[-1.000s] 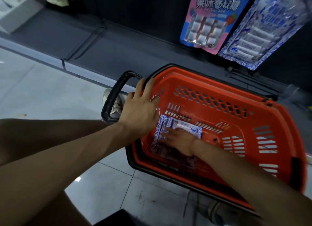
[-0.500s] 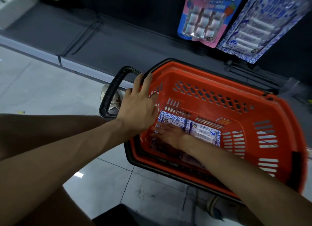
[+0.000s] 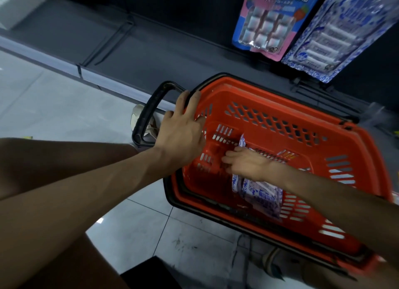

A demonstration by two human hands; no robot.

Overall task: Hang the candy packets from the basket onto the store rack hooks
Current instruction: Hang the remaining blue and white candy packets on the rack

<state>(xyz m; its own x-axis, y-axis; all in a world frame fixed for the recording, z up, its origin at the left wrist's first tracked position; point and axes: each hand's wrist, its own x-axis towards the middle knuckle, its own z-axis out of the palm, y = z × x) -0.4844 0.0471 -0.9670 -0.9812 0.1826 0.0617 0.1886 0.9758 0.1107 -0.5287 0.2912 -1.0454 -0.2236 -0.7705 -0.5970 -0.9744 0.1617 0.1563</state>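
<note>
1. Floor (image 3: 54,98): pale glossy tiles, scuffed in front of the basket.
2. Rack base (image 3: 151,51): a dark, low shelf along the floor edge.
3. Basket (image 3: 364,159): orange and perforated, with its black handle (image 3: 146,113) at the left end. It sits close to the rack base, which I judge keeps stock within reach of the hooks.
4. Pink packet (image 3: 267,23) and blue-white hung packet (image 3: 336,36): both already hang above the basket. Their hooks are out of view.
5. Left hand (image 3: 181,135): released, with straight fingers spread over the basket rim beside the handle, probably to steady the basket.
6. Right hand (image 3: 246,163): down inside the basket, on the packets. It is blurred, so I cannot tell whether it grasps or merely presses.
7. Candy packets (image 3: 259,193): not yet hung. They lie on the basket floor beneath the right hand, one end tilted up.
</note>
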